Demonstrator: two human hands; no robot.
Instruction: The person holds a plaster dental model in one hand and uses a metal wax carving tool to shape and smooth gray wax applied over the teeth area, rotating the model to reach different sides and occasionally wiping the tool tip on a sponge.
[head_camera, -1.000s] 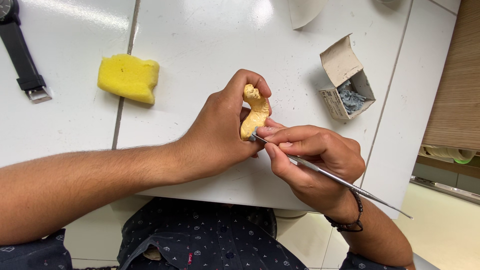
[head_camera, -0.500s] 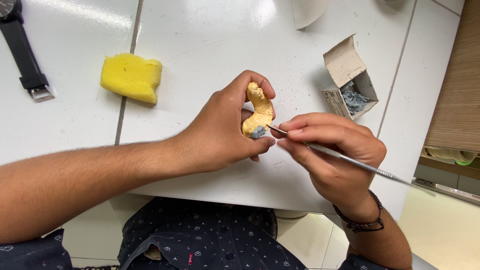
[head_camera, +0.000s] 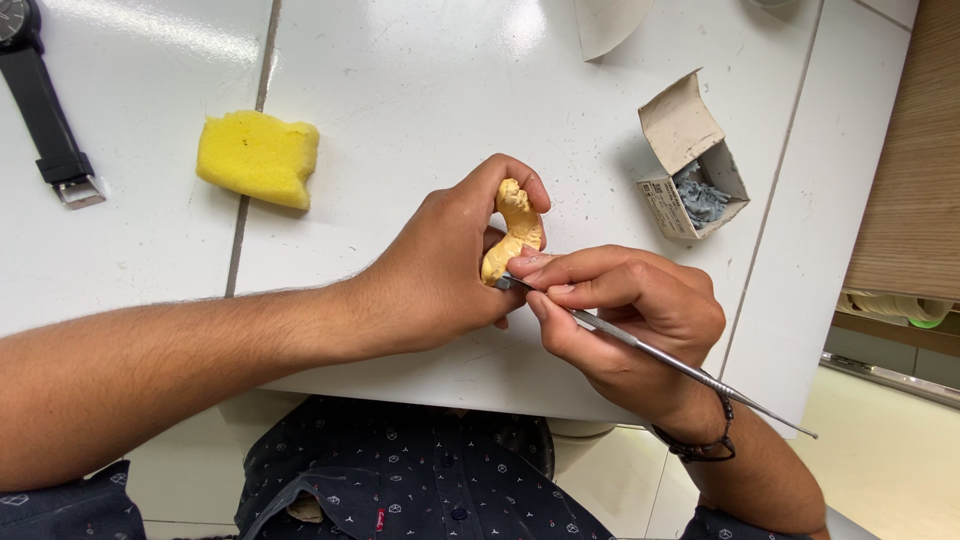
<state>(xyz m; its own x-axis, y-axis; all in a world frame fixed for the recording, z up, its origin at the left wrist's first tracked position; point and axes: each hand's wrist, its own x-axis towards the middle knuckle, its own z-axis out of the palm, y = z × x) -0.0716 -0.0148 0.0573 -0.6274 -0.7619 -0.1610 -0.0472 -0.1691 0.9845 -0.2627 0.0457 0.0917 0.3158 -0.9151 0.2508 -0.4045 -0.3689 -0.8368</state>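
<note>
One package is seen: a small cardboard box, set on the white table near its right edge. Its grey-brown flap is folded open and upward, and grey crumpled material is held inside. A printed side panel is turned toward the table's near edge.

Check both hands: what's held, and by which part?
The left hand grips a yellow plaster cast around its middle, thumb and fingers wrapped on it. The right hand pinches a thin metal tool near its working end, pen-style, tip at the cast.
</note>
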